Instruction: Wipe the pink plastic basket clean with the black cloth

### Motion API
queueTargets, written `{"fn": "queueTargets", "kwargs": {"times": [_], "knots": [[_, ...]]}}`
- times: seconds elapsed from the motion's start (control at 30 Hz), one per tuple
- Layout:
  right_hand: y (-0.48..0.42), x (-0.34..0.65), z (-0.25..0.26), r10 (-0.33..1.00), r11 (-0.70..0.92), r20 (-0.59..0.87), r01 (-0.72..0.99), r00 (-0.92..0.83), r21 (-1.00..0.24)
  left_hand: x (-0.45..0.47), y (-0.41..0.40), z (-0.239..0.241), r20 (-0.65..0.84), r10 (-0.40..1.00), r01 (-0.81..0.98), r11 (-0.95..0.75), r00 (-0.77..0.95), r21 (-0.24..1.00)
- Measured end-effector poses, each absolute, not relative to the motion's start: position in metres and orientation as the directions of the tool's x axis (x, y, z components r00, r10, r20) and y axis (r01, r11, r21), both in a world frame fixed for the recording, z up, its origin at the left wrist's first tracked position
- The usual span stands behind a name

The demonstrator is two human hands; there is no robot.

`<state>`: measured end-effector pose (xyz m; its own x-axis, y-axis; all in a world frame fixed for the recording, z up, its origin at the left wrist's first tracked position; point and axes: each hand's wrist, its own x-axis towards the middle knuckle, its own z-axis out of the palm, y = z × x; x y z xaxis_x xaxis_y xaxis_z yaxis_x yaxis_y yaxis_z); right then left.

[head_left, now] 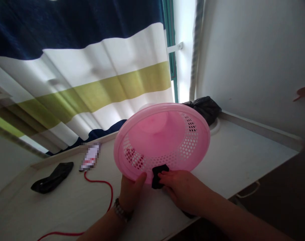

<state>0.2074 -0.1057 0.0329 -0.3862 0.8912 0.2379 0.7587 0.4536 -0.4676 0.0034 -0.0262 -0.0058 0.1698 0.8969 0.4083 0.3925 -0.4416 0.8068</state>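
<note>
Basket: a round pink plastic basket with perforated sides [165, 134] is held tilted on its edge over the near part of the white wooden table [242, 157], with its open mouth turned toward the camera.
Left hand: the left hand [131, 192] is clamped on the basket's lower rim, the thumb laid over the front of the rim. A beaded wristband [121, 211] is worn at the wrist.
Right hand: the right hand [184, 190] is placed just beside the left. Its fingertips are pinched on a small black piece of cloth [158, 175], which is pressed against the lower rim.
Hands: they are kept near each other without touching, with the cloth between them.
Table, left side: a long black sock-like cloth [52, 177] is laid flat, well apart from the basket. A thin red cable [98, 181] is curved across the table from the near edge toward a small blurred-out object [90, 156].
Behind the basket: a crumpled black plastic bag [205, 107] is lodged in the corner by the white wall [255, 50], partly hidden by the rim.
Background: a hanging curtain striped in navy, white and olive [92, 67] is seen beyond the table's far edge.
</note>
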Motion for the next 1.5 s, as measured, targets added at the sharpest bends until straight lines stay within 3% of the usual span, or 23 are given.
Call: {"fn": "queueTargets", "kwargs": {"times": [0.13,0.53,0.83,0.93,1.2,1.5], "knots": [[-0.103,0.2,0.037,0.885,0.466,0.23,0.761,-0.405,-0.451,0.001,-0.025,-0.008,0.403,0.899,0.398,-0.437,0.17,0.807],[-0.113,0.233,0.031,0.902,0.429,0.158,0.876,-0.402,-0.221,0.004,-0.027,-0.002,0.46,0.872,0.313,-0.49,0.17,0.813],[-0.101,0.21,0.033,0.852,0.519,0.175,0.759,-0.493,-0.393,0.002,-0.028,-0.005,0.502,0.856,0.313,-0.514,0.127,0.798],[-0.101,0.202,0.031,0.856,0.516,0.194,0.774,-0.479,-0.367,0.001,-0.028,-0.007,0.488,0.867,0.318,-0.493,0.102,0.81],[-0.11,0.227,0.024,0.884,0.461,0.164,0.876,-0.438,-0.142,-0.001,-0.027,-0.004,0.484,0.865,0.291,-0.501,0.135,0.815],[-0.107,0.233,0.028,0.865,0.502,0.135,0.834,-0.484,-0.229,0.003,-0.028,0.0,0.537,0.831,0.302,-0.555,0.147,0.775]]}}
